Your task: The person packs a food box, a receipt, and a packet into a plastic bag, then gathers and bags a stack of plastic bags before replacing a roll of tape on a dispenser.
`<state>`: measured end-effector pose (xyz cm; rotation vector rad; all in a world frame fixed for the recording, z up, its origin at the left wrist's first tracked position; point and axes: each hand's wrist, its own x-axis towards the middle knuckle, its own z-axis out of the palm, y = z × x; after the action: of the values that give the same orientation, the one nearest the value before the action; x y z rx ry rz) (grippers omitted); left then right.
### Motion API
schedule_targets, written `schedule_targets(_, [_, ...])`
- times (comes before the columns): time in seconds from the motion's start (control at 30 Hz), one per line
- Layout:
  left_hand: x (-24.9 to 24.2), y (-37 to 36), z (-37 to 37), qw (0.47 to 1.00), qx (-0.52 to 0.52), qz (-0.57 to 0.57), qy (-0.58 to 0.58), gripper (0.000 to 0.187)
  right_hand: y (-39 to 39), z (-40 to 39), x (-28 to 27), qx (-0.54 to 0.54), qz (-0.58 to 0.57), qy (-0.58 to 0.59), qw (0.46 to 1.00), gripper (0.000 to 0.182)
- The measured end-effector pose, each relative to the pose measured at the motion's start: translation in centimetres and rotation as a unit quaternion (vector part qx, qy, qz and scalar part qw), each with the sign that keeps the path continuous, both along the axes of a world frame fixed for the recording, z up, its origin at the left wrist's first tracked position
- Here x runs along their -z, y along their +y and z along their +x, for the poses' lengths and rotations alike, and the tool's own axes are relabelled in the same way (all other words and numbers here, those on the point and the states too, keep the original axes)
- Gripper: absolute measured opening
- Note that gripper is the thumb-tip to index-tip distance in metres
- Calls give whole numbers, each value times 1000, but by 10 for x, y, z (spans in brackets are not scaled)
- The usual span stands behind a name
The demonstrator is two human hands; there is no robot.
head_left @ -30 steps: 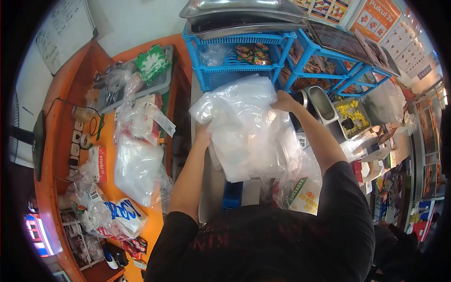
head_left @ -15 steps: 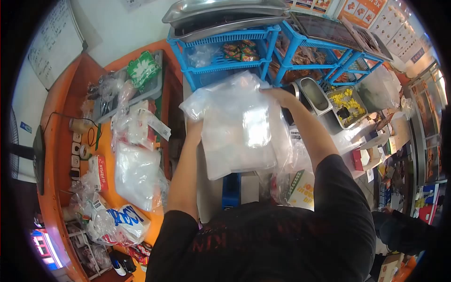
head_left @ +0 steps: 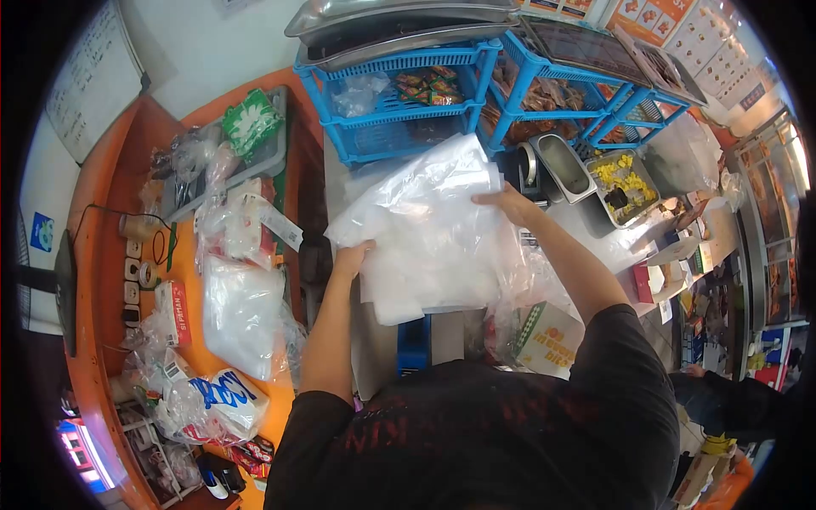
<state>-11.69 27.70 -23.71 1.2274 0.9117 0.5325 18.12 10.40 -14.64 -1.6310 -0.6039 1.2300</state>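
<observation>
Both hands hold a loose stack of clear plastic bags [head_left: 425, 242] in front of my body, above the counter. My left hand [head_left: 351, 257] grips the left edge, its thumb on top and its other fingers hidden under the plastic. At the upper right edge, my right hand [head_left: 510, 204] is closed on the bags, with part of its fingers out of sight behind them. The far end of the plastic is folded over and reaches toward the blue rack [head_left: 399, 132]. Under the near edge, a blue object [head_left: 414, 344] shows in part.
Metal trays [head_left: 408, 34] top the rack. To the right stand a steel container [head_left: 564, 166] and a pan of yellow pieces [head_left: 625, 189]. More clear bags [head_left: 244, 319] lie on the orange counter at left. A person's dark sleeve [head_left: 739, 404] shows at far right.
The far end of the bags has folded over into a diagonal edge. My left hand has come out from under the plastic, thumb now visible; my right hand has moved slightly nearer to me.
</observation>
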Motion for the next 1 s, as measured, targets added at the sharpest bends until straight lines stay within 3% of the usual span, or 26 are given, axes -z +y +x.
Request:
schedule_targets(0.03, [9, 1, -2, 1000, 5, -2, 10, 31, 2, 6, 17, -30, 3, -61, 998, 70])
schedule_targets(0.13, [52, 11, -5, 999, 11, -13, 28, 34, -8, -7, 18, -21, 59, -124, 990, 65])
schedule_targets(0.17, [40, 8, -3, 1000, 10, -10, 25, 34, -8, -11, 25, 22, 119, -208, 971, 60])
schedule_targets(0.2, [30, 2, -3, 1000, 2, 29, -4, 33, -10, -11, 30, 21, 121, -210, 970, 60])
schedule_targets(0.23, [15, -4, -2, 997, -5, 69, -33, 32, -12, -12, 31, 6, 166, -450, 878, 60])
schedule_targets(0.27, [4, -10, -3, 997, -6, 70, -33, 32, -15, -17, 27, -8, 199, -658, 727, 60])
schedule_targets(0.3, [-7, -17, -4, 993, -1, 114, 7, 33, -16, -26, 25, 42, 245, -564, 787, 56])
schedule_targets(0.33, [-13, -19, -4, 986, 3, 159, 47, 35, -20, -26, 30, 43, 247, -564, 787, 56])
schedule_targets(0.4, [-14, -17, -4, 979, 17, 202, 28, 36, -24, -20, 46, -122, 171, -431, 877, 46])
schedule_targets(0.43, [-15, -15, -5, 970, 30, 242, 11, 37, -21, -19, 36, -124, 174, -432, 876, 46])
schedule_targets(0.5, [-24, -5, -4, 971, 35, 238, 8, 39, -10, -19, -5, -62, 173, -398, 899, 29])
schedule_targets(0.57, [-47, 8, 5, 973, 36, 227, -8, 39, 5, -15, -48, -36, 148, -331, 931, 32])
schedule_targets(0.6, [-50, 26, 8, 961, 77, 256, 69, 34, 12, -9, -57, -9, 200, -433, 879, 34])
schedule_targets(0.63, [-77, 28, 16, 972, 60, 223, 35, 32, 27, 10, -51, -27, 153, -335, 929, 36])
schedule_targets(0.67, [-84, 40, 22, 969, 67, 237, -19, 27, 29, -1, -79, 23, 146, -226, 963, 36])
schedule_targets(0.73, [-100, 52, 28, 988, 78, 127, -42, 28, 45, 7, -89, 74, 82, -230, 967, 35])
schedule_targets(0.77, [-97, 50, 26, 988, 74, 127, -43, 28, 51, 10, -86, 70, 82, -231, 967, 35])
schedule_targets(0.83, [-84, 41, 25, 982, -41, -23, -186, 28, 60, 17, -66, 120, -70, -109, 984, 37])
schedule_targets(0.87, [-67, 37, 24, 981, -41, -20, -186, 28, 59, 19, -46, 120, -66, -110, 984, 37])
schedule_targets(0.93, [-43, 23, 23, 968, -49, -146, -201, 29, 47, 9, -14, 123, 65, 80, 987, 37])
schedule_targets(0.97, [-44, 19, 22, 968, -52, -146, -199, 29, 42, 5, -10, 120, 63, 83, 987, 37])
schedule_targets(1.0, [-44, 16, 20, 979, -11, -134, -155, 31, 38, 3, -6, 132, -16, 70, 989, 31])
